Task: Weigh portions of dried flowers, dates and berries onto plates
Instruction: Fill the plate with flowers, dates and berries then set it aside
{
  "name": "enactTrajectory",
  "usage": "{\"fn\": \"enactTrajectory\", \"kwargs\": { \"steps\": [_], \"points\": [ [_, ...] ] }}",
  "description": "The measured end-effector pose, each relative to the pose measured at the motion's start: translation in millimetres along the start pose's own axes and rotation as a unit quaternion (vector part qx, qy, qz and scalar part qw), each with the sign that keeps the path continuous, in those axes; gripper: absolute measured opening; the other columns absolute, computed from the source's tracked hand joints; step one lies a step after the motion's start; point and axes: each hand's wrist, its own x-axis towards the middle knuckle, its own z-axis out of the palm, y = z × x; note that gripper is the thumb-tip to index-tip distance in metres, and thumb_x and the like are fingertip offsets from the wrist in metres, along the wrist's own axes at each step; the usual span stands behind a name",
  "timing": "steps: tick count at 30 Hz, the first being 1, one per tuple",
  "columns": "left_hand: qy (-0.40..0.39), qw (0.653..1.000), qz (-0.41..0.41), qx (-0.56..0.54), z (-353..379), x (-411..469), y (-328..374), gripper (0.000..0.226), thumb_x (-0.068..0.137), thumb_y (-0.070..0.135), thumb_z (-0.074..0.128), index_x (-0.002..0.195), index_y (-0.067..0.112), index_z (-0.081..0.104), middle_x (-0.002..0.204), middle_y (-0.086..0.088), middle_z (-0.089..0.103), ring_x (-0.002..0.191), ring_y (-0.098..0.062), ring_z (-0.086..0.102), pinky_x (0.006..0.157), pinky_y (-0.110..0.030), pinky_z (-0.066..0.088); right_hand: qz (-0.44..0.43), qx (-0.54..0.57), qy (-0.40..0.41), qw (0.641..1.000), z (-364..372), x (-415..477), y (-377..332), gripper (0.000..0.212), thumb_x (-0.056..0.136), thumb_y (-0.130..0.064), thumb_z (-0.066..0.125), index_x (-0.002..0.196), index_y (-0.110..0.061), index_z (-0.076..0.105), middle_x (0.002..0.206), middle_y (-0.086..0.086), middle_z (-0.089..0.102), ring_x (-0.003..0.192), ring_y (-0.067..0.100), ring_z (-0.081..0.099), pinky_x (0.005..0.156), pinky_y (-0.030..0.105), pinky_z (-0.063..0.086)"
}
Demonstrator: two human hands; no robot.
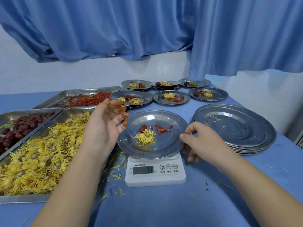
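Fingers (192, 158) of the right hand (202, 141) pinch the plate (165, 145) by its rim.

The curtain (147, 27) and tablecloth (164, 210) were plain blue, the scale (155, 178) white with a grey display, the plate (172, 143) on it silver-grey. The dried flowers (37, 159) were yellow, the dates (21, 128) dark red, the berries (88, 99) orange-red.
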Motion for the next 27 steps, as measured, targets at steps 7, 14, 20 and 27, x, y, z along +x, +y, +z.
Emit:
{"fn": "enactTrajectory", "kwargs": {
  "steps": [7, 14, 20, 27],
  "points": [
    [0.032, 0.995, -0.038, -0.091, -4.6, -5.6, 0.0, 0.04, 0.094, 0.047, 0.043, 0.094, 0.016, 0.068, 0.085, -0.002, 0.069, 0.073, -0.018, 0.064, 0.062, -0.03, 0.046, 0.031, 0.194, 0.007, 0.98, 6.0, -4.6, -0.9, 0.011, 0.091, 0.0, 0.055, 0.085, -0.008, 0.055, 0.051, 0.007, 0.056, 0.044, 0.018, 0.055, 0.041, 0.025, 0.043],
    [0.068, 0.988, -0.028, -0.139, -9.8, -3.6, 0.7, 0.042, 0.093, 0.049, 0.043, 0.09, 0.017, 0.07, 0.082, -0.001, 0.072, 0.072, -0.017, 0.064, 0.061, -0.031, 0.044, 0.022, 0.282, 0.044, 0.958, 11.6, -1.0, -8.5, 0.01, 0.094, 0.002, 0.051, 0.089, -0.007, 0.053, 0.05, 0.003, 0.055, 0.044, 0.014, 0.055, 0.044, 0.021, 0.047],
    [0.088, 0.98, -0.049, -0.172, -10.6, -1.1, -0.4, 0.039, 0.094, 0.045, 0.041, 0.093, 0.017, 0.068, 0.082, 0.0, 0.071, 0.074, -0.017, 0.066, 0.067, -0.032, 0.044, 0.017, 0.287, 0.099, 0.953, 1.9, 36.9, -31.1, 0.009, 0.093, 0.002, 0.052, 0.093, -0.007, 0.053, 0.062, 0.009, 0.055, 0.045, 0.012, 0.057, 0.045, 0.02, 0.048],
    [0.064, 0.973, -0.073, -0.208, -12.0, 0.1, 0.1, 0.045, 0.096, 0.047, 0.039, 0.112, 0.017, 0.067, 0.104, -0.005, 0.075, 0.093, -0.024, 0.073, 0.076, -0.039, 0.048, 0.008, 0.305, 0.171, 0.937, -3.1, 127.8, -61.4, 0.022, 0.094, 0.006, 0.043, 0.079, -0.01, 0.046, 0.07, 0.011, 0.05, 0.038, 0.011, 0.055, 0.039, 0.018, 0.047]
  ]
}}
